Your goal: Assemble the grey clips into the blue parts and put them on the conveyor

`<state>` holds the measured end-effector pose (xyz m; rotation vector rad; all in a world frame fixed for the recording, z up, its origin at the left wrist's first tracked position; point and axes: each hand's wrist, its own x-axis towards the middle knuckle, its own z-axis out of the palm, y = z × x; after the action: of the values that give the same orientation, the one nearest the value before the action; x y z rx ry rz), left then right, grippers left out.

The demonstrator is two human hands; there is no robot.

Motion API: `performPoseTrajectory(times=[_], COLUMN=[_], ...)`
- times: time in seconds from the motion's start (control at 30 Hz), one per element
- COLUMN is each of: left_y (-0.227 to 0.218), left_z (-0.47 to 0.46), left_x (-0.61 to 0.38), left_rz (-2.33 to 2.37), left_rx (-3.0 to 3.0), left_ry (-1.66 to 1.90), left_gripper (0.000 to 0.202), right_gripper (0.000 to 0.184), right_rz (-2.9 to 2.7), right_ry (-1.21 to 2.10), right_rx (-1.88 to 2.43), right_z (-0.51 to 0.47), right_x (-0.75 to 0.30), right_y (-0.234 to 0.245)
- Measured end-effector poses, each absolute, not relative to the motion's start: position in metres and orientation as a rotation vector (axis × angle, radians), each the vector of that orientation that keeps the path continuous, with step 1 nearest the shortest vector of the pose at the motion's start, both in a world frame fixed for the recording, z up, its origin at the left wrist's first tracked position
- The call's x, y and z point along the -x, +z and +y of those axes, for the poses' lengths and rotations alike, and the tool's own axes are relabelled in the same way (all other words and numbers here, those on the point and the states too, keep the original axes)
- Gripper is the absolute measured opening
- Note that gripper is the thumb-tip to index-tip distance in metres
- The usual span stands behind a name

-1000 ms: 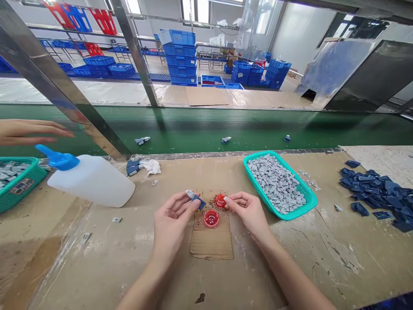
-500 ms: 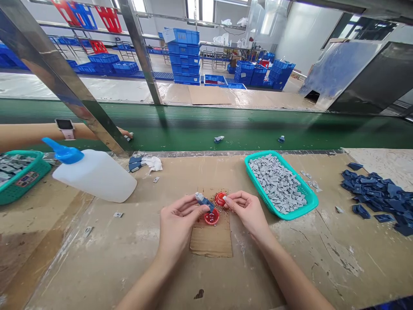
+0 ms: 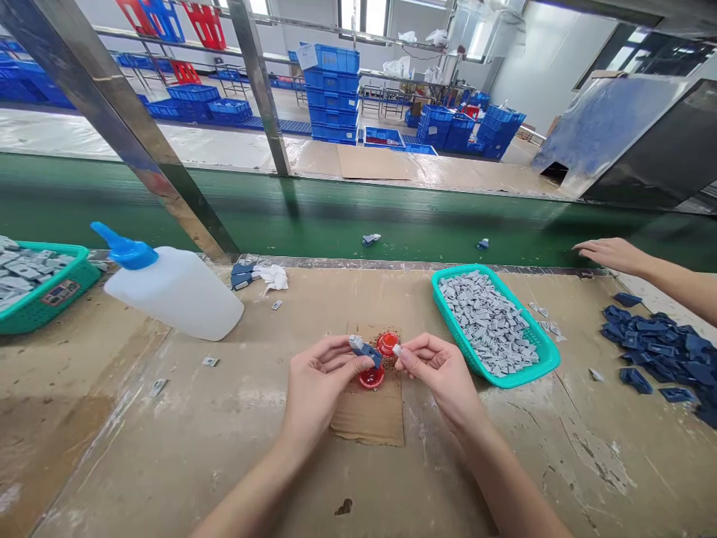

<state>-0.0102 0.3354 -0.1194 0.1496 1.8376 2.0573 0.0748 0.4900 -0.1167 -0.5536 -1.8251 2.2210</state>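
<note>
My left hand [image 3: 317, 377] pinches a small blue and grey plastic part [image 3: 364, 348] between thumb and fingers. My right hand [image 3: 440, 370] pinches a small grey piece [image 3: 397, 350] close beside it. Both hover over two small red cups [image 3: 386, 343] of red liquid standing on a cardboard scrap [image 3: 370, 418] on the worktable. A teal basket [image 3: 552, 357] of grey pieces sits just right of my right hand.
A white squeeze bottle with a blue nozzle [image 3: 171, 288] lies at left, near another teal basket [image 3: 39, 288]. A heap of dark blue parts [image 3: 664, 347] lies at right. Another person's hand [image 3: 613, 254] reaches to the green conveyor [image 3: 336, 217], which carries a few parts.
My two hands drew closer together, the blue part now next to the grey piece. The other person's arm at left is gone; a hand now reaches in from the right.
</note>
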Motion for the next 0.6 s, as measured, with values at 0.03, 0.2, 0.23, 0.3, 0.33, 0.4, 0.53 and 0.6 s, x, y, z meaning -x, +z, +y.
performPoseTrajectory(times=[0.03,0.2,0.23,0.3,0.33,0.4,0.53,0.6], left_y=[-0.12,-0.117,-0.116,-0.114,-0.113,-0.112,-0.108,-0.102], left_z=[0.336,0.339,0.339,0.339,0.339,0.338,0.335,0.336], left_x=[0.009,0.005,0.004,0.002,0.0,-0.002,-0.004,-0.004], left_rz=[1.83,1.796,1.796,1.799,1.801,1.805,1.796,1.783], left_rx=[-0.154,-0.174,-0.171,-0.175,-0.185,-0.224,-0.323,-0.335], left_ry=[2.051,2.012,2.007,1.992,1.976,1.931,1.879,1.848], left_gripper=[0.033,0.031,0.031,0.03,0.029,0.024,0.017,0.024], right_gripper=[0.032,0.03,0.031,0.032,0.033,0.036,0.042,0.04], right_rz=[-1.828,-1.843,-1.843,-1.843,-1.847,-1.869,-1.927,-1.938], right_ry=[2.246,2.348,2.366,2.401,2.422,2.487,2.557,2.517], right_rx=[0.529,0.436,0.433,0.444,0.456,0.485,0.45,0.402], right_z=[0.489,0.482,0.482,0.482,0.483,0.486,0.49,0.488], right_x=[-0.075,-0.075,-0.074,-0.074,-0.074,-0.076,-0.08,-0.081], right_y=[-0.115,-0.112,-0.112,-0.111,-0.112,-0.113,-0.116,-0.114])
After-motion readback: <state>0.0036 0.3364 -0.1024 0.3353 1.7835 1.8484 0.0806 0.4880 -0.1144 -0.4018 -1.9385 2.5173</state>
